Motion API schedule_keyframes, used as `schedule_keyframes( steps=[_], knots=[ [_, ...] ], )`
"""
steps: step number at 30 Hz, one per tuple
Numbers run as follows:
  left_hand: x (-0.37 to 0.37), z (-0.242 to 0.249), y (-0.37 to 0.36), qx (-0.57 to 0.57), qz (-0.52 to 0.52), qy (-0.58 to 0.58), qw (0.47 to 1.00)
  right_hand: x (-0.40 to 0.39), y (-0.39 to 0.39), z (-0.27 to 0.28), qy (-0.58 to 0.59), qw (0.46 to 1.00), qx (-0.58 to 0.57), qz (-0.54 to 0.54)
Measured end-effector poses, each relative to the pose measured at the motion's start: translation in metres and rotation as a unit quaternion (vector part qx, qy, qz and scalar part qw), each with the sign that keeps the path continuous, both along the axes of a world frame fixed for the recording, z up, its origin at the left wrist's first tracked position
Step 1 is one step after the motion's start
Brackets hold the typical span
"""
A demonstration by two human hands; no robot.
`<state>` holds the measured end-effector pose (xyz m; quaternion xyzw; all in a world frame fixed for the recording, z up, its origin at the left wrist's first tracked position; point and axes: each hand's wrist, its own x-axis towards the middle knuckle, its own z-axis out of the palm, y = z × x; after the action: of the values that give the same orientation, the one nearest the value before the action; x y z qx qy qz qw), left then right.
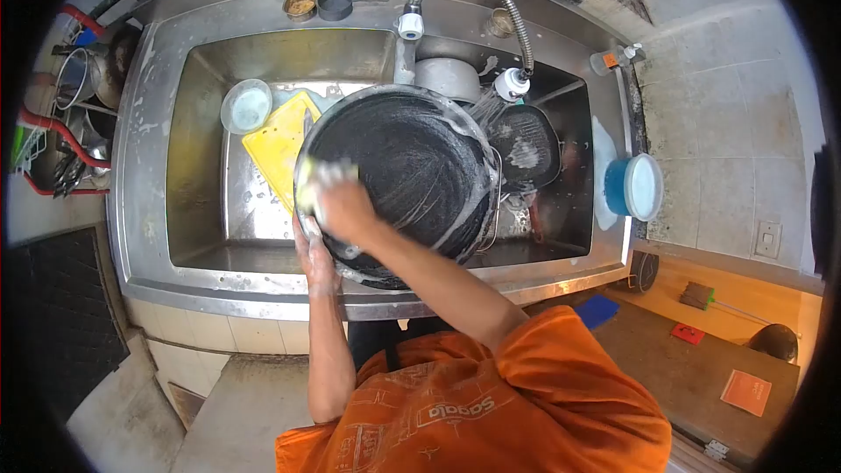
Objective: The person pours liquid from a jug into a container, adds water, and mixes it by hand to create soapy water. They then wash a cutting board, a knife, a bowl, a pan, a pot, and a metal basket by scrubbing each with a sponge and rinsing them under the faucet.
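A large round black pan (412, 175), streaked with soap suds, rests across the middle of the sink, over its divider. My left hand (317, 261) holds the pan's near left rim, fingers closed on the edge. Against the inner left wall of the pan, my right hand (344, 212) is closed on a soapy sponge (314, 186), which shows pale and yellowish; motion blurs both. Under the pan's left side, a yellow cutting board (279, 144) lies in the left bowl. Beside that board stands a whitish round container (247, 106).
Water runs from the spray faucet (512, 85) into the right bowl, which holds a square grill pan (526, 147) and a light pot (448, 80). A blue tub (632, 187) stands on the right edge. Small pans (335, 4) sit on the back ledge.
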<state>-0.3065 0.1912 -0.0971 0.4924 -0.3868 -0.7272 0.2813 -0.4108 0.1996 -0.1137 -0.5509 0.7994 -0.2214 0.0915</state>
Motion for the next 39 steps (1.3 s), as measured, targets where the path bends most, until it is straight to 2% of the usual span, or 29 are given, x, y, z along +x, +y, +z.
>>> schedule_keyframes(
  steps=[1, 2, 3, 4, 5, 6, 7, 8, 9, 10, 12, 13, 15, 17, 19, 20, 22, 23, 24, 26, 27, 29, 31, 32, 33, 35, 36, 38, 39],
  knots=[
    [0.008, -0.018, 0.000, -0.014, -0.018, 0.001, 1.000, 0.012, 0.025, 0.004, 0.047, 0.997, -0.048, 0.025],
    [0.015, -0.041, -0.004, 0.001, -0.032, 0.002, 0.999, 0.019, 0.057, -0.008, -0.014, 0.998, -0.053, 0.010],
    [0.021, -0.056, -0.008, 0.017, -0.047, 0.002, 0.999, 0.014, 0.088, -0.018, -0.115, 0.989, 0.070, -0.058],
    [0.014, -0.030, -0.008, 0.048, -0.039, 0.009, 0.998, -0.013, 0.108, 0.006, 0.032, 0.986, 0.159, -0.037],
    [0.012, -0.030, -0.007, 0.048, -0.033, 0.012, 0.998, -0.049, 0.118, 0.022, 0.027, 0.992, 0.103, -0.069],
    [0.011, -0.031, -0.006, 0.042, -0.026, -0.017, 0.999, -0.080, 0.113, 0.039, 0.093, 0.965, 0.195, -0.146],
    [0.014, -0.030, -0.005, 0.036, -0.028, -0.051, 0.998, -0.114, 0.111, 0.017, 0.212, 0.943, 0.152, -0.206],
    [0.015, -0.028, -0.004, 0.035, -0.032, -0.055, 0.997, -0.138, 0.091, 0.019, 0.054, 0.946, 0.234, -0.218],
    [0.011, -0.025, -0.006, 0.046, -0.023, -0.048, 0.998, -0.136, 0.066, -0.002, 0.137, 0.959, 0.073, -0.239],
    [0.009, -0.020, -0.005, 0.059, -0.018, -0.044, 0.997, -0.130, 0.034, -0.029, 0.094, 0.955, -0.015, -0.281],
    [0.011, -0.023, -0.009, 0.099, -0.028, -0.024, 0.994, -0.070, -0.004, -0.021, 0.013, 0.982, 0.102, -0.156],
    [0.013, -0.028, -0.012, 0.123, -0.004, -0.003, 0.992, -0.033, -0.003, -0.020, 0.047, 0.994, -0.016, -0.094],
    [0.013, -0.035, -0.015, 0.096, -0.017, 0.033, 0.995, 0.021, 0.034, 0.002, 0.032, 0.999, -0.039, -0.003],
    [0.006, -0.026, -0.019, 0.023, -0.042, -0.045, 0.998, 0.037, 0.106, -0.009, 0.041, 0.998, -0.045, 0.005],
    [-0.005, 0.012, -0.015, -0.135, -0.107, -0.171, 0.970, 0.000, 0.159, 0.025, -0.059, 0.988, 0.143, -0.019],
    [-0.005, 0.010, -0.015, -0.135, -0.103, -0.168, 0.971, -0.026, 0.175, 0.031, 0.037, 0.974, 0.215, -0.061],
    [-0.002, 0.006, -0.016, -0.198, -0.102, -0.150, 0.963, -0.086, 0.172, 0.026, 0.113, 0.960, 0.184, -0.176],
    [-0.001, 0.007, -0.018, -0.202, -0.101, -0.151, 0.962, -0.119, 0.154, 0.025, 0.212, 0.938, 0.230, -0.153],
    [0.000, 0.009, -0.018, -0.190, -0.123, -0.148, 0.963, -0.145, 0.139, 0.007, 0.193, 0.951, 0.098, -0.221],
    [-0.001, 0.008, -0.021, -0.183, -0.141, -0.164, 0.959, -0.179, 0.115, -0.005, 0.285, 0.912, 0.063, -0.287],
    [0.002, 0.001, -0.021, -0.181, -0.141, -0.196, 0.953, -0.183, 0.106, 0.000, 0.251, 0.904, -0.024, -0.344],
    [0.001, 0.009, -0.021, -0.110, -0.129, -0.165, 0.972, -0.185, 0.115, 0.000, 0.001, 0.925, 0.021, -0.380],
    [0.006, -0.002, -0.031, -0.113, -0.144, -0.154, 0.971, -0.209, 0.139, -0.012, -0.118, 0.941, -0.055, -0.311],
    [0.006, -0.005, -0.036, -0.060, -0.157, -0.158, 0.973, -0.203, 0.134, 0.030, -0.237, 0.905, 0.021, -0.352],
    [0.004, -0.009, -0.041, -0.009, -0.170, -0.160, 0.972, -0.211, 0.136, 0.032, -0.231, 0.910, 0.015, -0.344],
    [0.007, -0.024, -0.040, -0.032, -0.111, -0.059, 0.992, -0.227, 0.137, 0.034, -0.556, 0.753, 0.120, -0.331],
    [0.005, -0.024, -0.044, -0.050, -0.109, -0.074, 0.990, -0.228, 0.133, 0.035, -0.554, 0.759, 0.112, -0.324],
    [0.009, -0.025, -0.055, -0.039, -0.144, -0.158, 0.976, -0.202, 0.132, 0.046, -0.433, 0.844, 0.090, -0.304],
    [0.011, -0.025, -0.057, -0.043, -0.144, -0.160, 0.976, -0.193, 0.138, 0.047, -0.436, 0.843, 0.087, -0.302]
  ],
)
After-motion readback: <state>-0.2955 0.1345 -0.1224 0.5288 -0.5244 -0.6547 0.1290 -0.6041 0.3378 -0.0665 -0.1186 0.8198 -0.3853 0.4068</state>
